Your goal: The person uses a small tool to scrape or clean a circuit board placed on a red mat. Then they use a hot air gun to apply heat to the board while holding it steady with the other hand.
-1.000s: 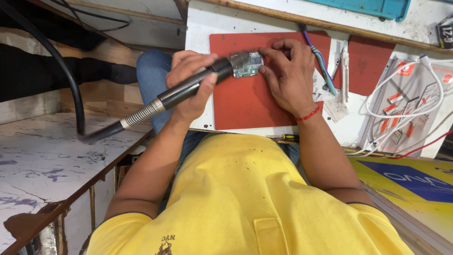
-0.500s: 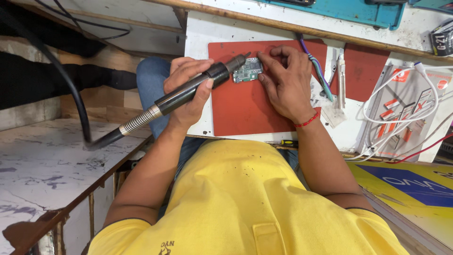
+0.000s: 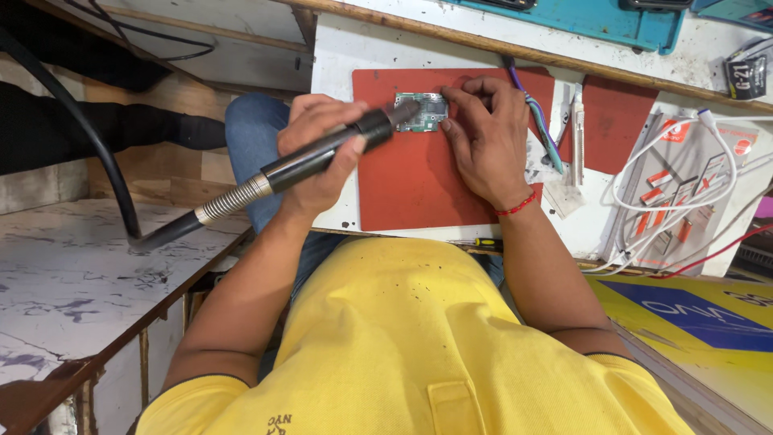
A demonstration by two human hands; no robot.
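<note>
My left hand (image 3: 316,153) is wrapped around the black handle of a hot-air wand (image 3: 366,129). The wand's metal tip rests over the left edge of a small green circuit board (image 3: 424,112). That board lies near the top of a red mat (image 3: 419,189). My right hand (image 3: 485,138) lies flat on the mat, its fingertips pressing the board's right side. A red thread circles that wrist. The wand's spring collar and black hose (image 3: 105,161) trail off to the left.
Beside the mat on the right are tweezers and slim tools (image 3: 575,133), a second red mat (image 3: 616,113), and white cables (image 3: 668,189) on printed packaging. A teal tray (image 3: 580,18) sits at the back edge. A marbled shelf (image 3: 64,290) is at the left.
The wand tip and my right fingertips stay on the board. Only the view has shifted slightly, so the bench sits a little lower in the frame.
</note>
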